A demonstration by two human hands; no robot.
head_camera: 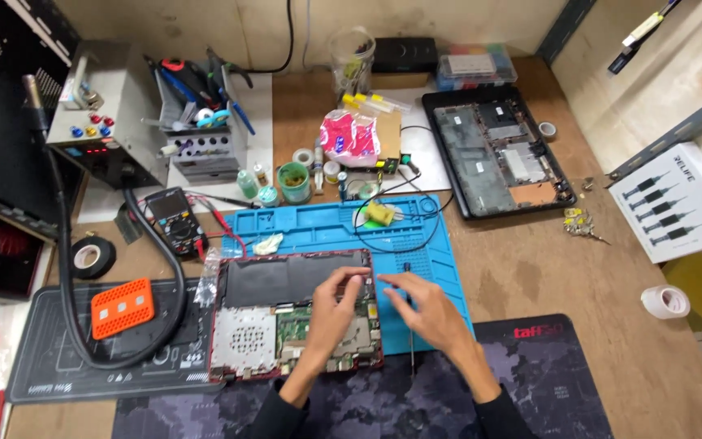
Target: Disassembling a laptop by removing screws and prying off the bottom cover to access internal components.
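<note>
Red-edged opened laptop (274,325) under bare hands (383,313)

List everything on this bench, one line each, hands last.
Opened laptop: one, red-edged, front centre.
Repair mat: one, blue, under the laptop's far edge.
Laptop base shell: one, black, back right.
Multimeter: one, black, left of the mat.
Tape roll: one, black, far left.
Perforated block: one, orange, on the left dark mat.
Screwdriver box: one, white, right edge.
Left hand: on the laptop's board.
Right hand: fingertips at the laptop's right edge.
</note>
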